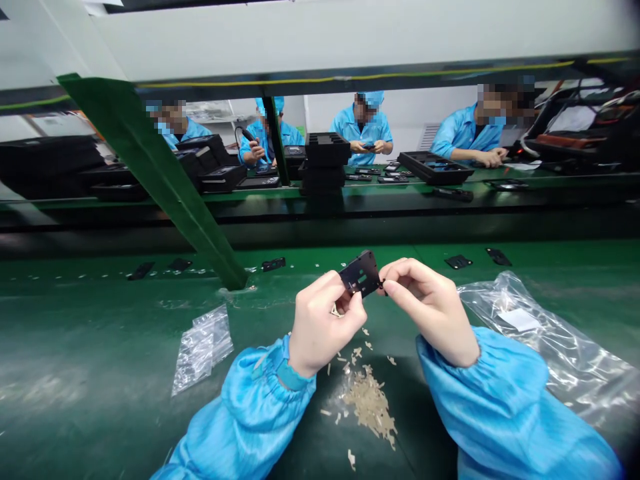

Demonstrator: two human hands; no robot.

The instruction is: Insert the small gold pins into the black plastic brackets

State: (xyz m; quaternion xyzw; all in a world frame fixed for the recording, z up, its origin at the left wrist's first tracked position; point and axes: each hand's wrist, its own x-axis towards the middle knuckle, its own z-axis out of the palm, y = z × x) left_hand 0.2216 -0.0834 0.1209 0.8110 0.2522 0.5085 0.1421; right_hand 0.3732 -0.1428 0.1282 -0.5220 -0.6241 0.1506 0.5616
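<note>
A flat black plate with small cut-outs is held up over the green table by my left hand, fingers closed on its lower left edge. My right hand is at the plate's right side, thumb and forefinger pinched on a tiny dark piece too small to make out. The piece is at or very near the plate's edge; contact is unclear. Below the hands lies a loose pile of small beige pieces, with a few scattered around it.
Small clear bags lie left, a large clear bag right. Black parts dot the table's back. A green post slants at left. Beyond a ledge, several people in blue sit among black trays.
</note>
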